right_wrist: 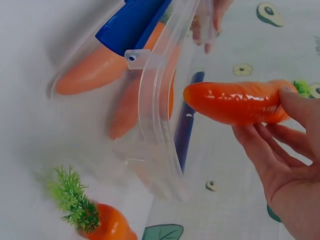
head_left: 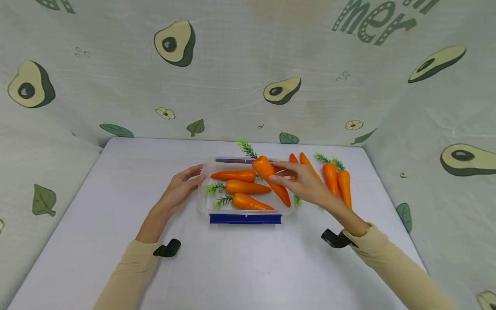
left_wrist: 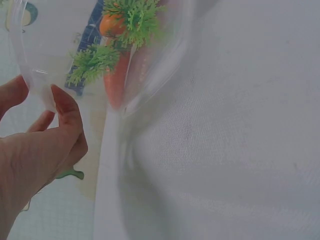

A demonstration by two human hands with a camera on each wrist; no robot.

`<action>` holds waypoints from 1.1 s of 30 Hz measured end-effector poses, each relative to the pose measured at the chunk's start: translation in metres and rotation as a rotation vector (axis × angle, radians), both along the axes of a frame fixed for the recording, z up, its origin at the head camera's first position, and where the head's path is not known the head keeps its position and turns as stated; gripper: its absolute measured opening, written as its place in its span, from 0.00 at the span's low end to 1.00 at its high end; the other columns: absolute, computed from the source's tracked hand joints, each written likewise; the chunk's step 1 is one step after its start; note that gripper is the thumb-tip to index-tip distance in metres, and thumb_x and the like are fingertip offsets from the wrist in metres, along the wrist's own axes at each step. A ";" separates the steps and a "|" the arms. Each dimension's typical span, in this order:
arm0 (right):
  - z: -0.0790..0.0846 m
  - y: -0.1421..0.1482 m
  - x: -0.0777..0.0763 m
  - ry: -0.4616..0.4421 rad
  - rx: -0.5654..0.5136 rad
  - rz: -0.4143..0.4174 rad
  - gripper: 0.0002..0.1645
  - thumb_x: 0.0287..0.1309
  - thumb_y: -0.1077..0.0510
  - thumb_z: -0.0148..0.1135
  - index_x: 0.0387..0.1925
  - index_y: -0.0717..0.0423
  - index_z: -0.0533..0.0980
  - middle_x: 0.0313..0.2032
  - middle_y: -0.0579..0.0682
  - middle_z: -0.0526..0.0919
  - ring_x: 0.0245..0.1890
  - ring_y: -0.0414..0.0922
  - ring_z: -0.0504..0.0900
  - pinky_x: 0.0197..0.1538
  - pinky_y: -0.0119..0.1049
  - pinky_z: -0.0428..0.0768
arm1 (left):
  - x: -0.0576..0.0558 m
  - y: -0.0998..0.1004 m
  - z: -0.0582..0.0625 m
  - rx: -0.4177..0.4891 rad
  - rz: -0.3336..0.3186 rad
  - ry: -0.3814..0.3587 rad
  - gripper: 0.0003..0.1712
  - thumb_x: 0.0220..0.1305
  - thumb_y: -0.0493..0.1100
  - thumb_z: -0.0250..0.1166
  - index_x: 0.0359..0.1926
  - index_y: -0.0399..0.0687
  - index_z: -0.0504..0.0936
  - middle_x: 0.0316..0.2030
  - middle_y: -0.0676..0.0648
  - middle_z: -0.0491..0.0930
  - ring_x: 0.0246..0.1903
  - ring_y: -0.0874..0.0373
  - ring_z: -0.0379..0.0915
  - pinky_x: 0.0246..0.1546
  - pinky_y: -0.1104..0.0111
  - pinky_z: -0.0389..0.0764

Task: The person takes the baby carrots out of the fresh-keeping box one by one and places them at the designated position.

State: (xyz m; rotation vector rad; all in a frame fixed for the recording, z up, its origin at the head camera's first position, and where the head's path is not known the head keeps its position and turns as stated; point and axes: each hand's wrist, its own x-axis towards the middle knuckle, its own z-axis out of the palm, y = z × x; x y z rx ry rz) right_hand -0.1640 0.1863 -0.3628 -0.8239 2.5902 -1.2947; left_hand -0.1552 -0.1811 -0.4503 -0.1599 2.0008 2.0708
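Clock reference, as I face the table (head_left: 248, 267): the clear container (head_left: 228, 211) marks the centre, the printed cloth (head_left: 232, 86) stands at 12 o'clock, and the person is at 6 o'clock.

Held carrot (right_wrist: 237, 102): glossy, saturated orange, broad and rounded at the shoulder, tapering to a blunt tip, with pale highlights along the body. Its feathery green top points to 11 o'clock, its tip to 5 o'clock. Position: suspended over the container's 3 o'clock half.

Right hand (head_left: 304, 183): at 3 o'clock; the thumb and fingertips pinch the carrot toward its leafy end, the thumb opposing the fingers.

Left hand (head_left: 180, 189): at 9 o'clock; the thumb and bent fingers pinch the container's end wall.

Container details: transparent, with rounded corners. A blue latch flap (head_left: 245, 219) projects at 6 o'clock; a second flap (head_left: 232, 160) lies at 12 o'clock. Inside, three carrots (head_left: 246, 187) lie crosswise: the farthest has its tip toward 9 o'clock, the other two toward 3 o'clock.

Loose carrots (head_left: 344, 187): four, between 2 and 3 o'clock; two are partly hidden by the right hand, two lie farther out, green tops toward 12 o'clock.
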 end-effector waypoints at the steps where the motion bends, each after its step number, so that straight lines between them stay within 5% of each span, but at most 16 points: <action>1: 0.001 0.003 0.001 -0.005 0.003 -0.021 0.29 0.67 0.56 0.69 0.67 0.59 0.76 0.55 0.57 0.85 0.52 0.52 0.86 0.46 0.34 0.86 | 0.000 0.000 0.000 0.001 -0.001 -0.002 0.35 0.74 0.48 0.65 0.77 0.45 0.66 0.72 0.41 0.62 0.56 0.60 0.67 0.58 0.77 0.73; 8: 0.003 0.025 0.009 -0.032 -0.010 -0.120 0.29 0.68 0.57 0.68 0.66 0.64 0.75 0.54 0.60 0.85 0.52 0.55 0.86 0.47 0.32 0.85 | -0.002 -0.001 0.001 -0.013 0.001 -0.028 0.36 0.74 0.48 0.65 0.77 0.48 0.65 0.72 0.43 0.62 0.60 0.58 0.65 0.67 0.69 0.70; 19: -0.005 0.058 0.029 -0.114 0.003 -0.247 0.32 0.71 0.52 0.66 0.67 0.66 0.73 0.61 0.64 0.79 0.57 0.59 0.83 0.50 0.33 0.85 | -0.002 -0.002 0.001 -0.012 -0.016 -0.018 0.36 0.75 0.49 0.64 0.78 0.48 0.64 0.74 0.43 0.60 0.63 0.57 0.64 0.68 0.70 0.69; 33: -0.035 0.093 0.058 -0.146 0.026 -0.370 0.34 0.71 0.49 0.65 0.69 0.67 0.71 0.55 0.61 0.83 0.50 0.53 0.86 0.48 0.24 0.82 | -0.001 -0.002 0.002 -0.016 -0.029 -0.015 0.37 0.76 0.48 0.62 0.79 0.45 0.60 0.75 0.42 0.58 0.65 0.56 0.63 0.72 0.62 0.64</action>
